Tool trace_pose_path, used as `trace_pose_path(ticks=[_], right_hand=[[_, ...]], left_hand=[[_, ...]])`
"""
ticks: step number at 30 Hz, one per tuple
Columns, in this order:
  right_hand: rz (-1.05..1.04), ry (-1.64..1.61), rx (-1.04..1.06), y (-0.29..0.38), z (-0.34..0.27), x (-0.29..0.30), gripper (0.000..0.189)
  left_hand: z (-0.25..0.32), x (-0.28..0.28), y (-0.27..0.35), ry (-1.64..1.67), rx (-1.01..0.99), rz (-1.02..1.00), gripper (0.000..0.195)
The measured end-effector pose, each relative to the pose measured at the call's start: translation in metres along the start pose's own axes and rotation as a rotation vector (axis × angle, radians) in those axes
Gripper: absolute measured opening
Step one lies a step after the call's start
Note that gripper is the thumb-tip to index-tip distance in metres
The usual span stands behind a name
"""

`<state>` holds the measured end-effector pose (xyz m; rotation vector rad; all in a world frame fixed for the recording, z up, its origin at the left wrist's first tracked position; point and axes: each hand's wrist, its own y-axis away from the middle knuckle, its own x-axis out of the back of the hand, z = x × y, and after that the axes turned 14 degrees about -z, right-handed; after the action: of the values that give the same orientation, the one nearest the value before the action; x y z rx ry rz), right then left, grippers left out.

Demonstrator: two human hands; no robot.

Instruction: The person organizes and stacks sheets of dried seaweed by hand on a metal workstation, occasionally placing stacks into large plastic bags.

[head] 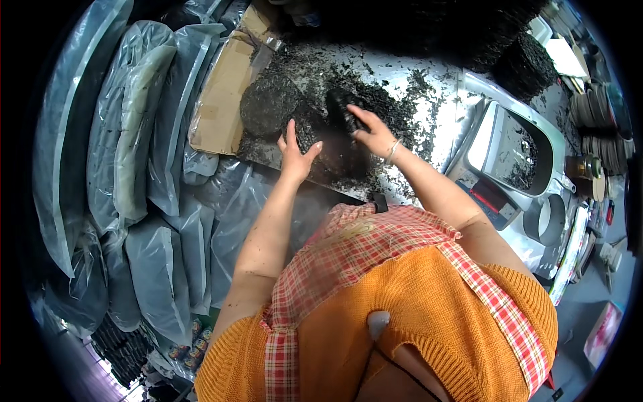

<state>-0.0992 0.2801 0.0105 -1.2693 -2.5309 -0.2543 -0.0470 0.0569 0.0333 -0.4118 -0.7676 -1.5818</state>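
Observation:
My left hand (297, 157) has its fingers spread at the near edge of dark flaky sheets, which look like dried seaweed; whether it grips one cannot be told. In my right hand (374, 131) is a dark, blurred bundle (342, 108) of what looks like the same material, tilted above the metal worktop. A round dark disc (271, 103) of pressed flakes lies left of my hands, beside the cardboard. Loose dark flakes (389, 108) are heaped beyond and to the right of my right hand.
Flattened cardboard (221, 95) and filled plastic bags (163, 120) are at the left. On the right are a scale with a pale tray (545, 156) holding flakes and a metal ring (544, 219). A dark stack (527, 65) stands at the back right. The worktop's metal surface (444, 108) carries scattered flakes.

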Motion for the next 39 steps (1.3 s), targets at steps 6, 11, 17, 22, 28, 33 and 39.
trace_pose_path(ticks=[6,11,17,22,28,33,39], right_hand=[[-0.215,0.084,0.009,0.003,-0.028,-0.023,0.061],[0.068,0.151,0.083,0.006,0.011,0.012,0.066],[0.030,0.276,-0.095,0.005,-0.024,-0.019,0.073],[0.039,0.156,-0.143,0.004,-0.017,-0.013,0.067],[0.005,0.252,-0.185,0.005,-0.039,-0.020,0.062],[-0.070,0.186,-0.113,-0.003,-0.028,-0.023,0.060],[0.097,0.193,-0.191,-0.005,-0.013,-0.010,0.065]], left_hand=[[0.015,-0.008,0.006,-0.049,0.043,-0.020,0.100],[0.022,-0.004,0.004,0.030,0.073,-0.011,0.097],[0.008,-0.008,-0.001,0.039,-0.008,-0.046,0.091],[0.005,0.000,0.000,0.066,0.001,-0.063,0.086],[-0.001,-0.001,0.000,0.143,-0.007,-0.060,0.079],[0.001,0.000,-0.001,0.155,-0.026,-0.056,0.077],[0.003,0.003,-0.002,0.212,0.040,-0.043,0.074]])
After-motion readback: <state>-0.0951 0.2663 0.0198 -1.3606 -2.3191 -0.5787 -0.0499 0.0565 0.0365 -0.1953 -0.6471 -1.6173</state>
